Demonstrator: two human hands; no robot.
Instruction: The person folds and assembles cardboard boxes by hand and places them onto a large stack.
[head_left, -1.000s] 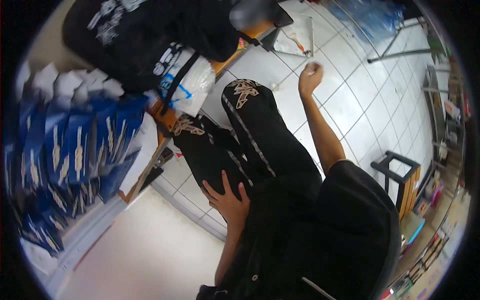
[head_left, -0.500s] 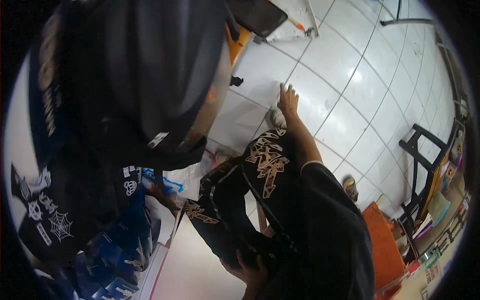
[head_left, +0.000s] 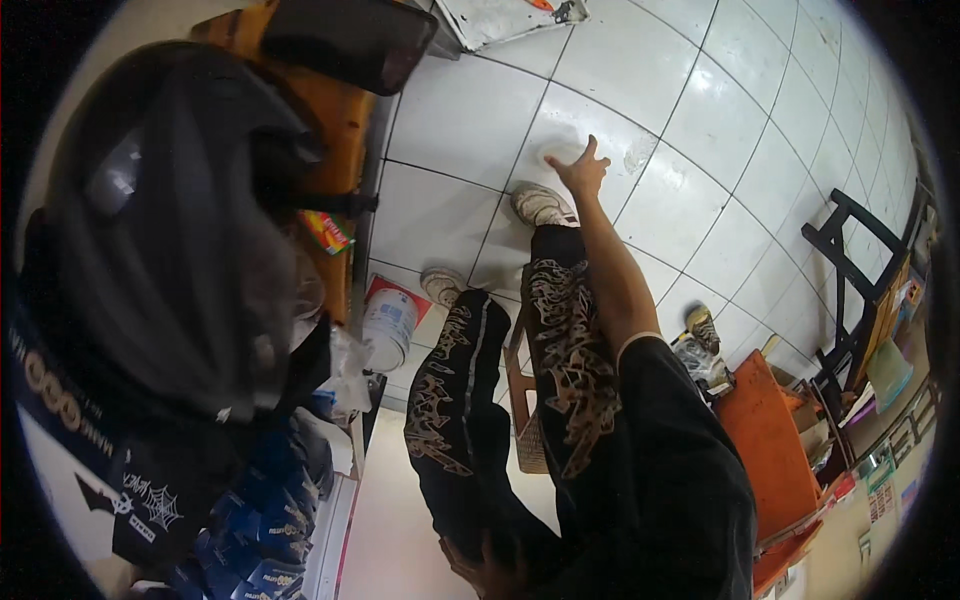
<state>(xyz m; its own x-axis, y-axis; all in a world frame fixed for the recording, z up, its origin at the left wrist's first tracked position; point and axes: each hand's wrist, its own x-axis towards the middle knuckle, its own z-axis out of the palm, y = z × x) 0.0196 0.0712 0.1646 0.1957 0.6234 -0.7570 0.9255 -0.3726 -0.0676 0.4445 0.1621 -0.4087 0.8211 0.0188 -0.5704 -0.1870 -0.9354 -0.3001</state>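
My right hand reaches out over the tiled floor, fingers spread and holding nothing. Its bare forearm comes out of a loose black sleeve. My left hand lies on my left thigh near the lower edge, fingers apart on the black trousers with tan lettering-like print; part of it is dim. Below my right hand is a pale shoe; another shoe shows at the end of my left leg. A large, rounded, black helmet-like thing fills the left side, apart from both hands.
A dark tablet-like device and a colourful packet lie on a wooden table. Beside it stand a white bucket and a clear plastic bag. Dark blue packages lie lower left; an orange board and black-framed stand are right.
My view has shifted, so the black helmet-like thing sits farther left and uncovers the table and bucket. My right hand has spread its fingers; my left stays on my thigh.
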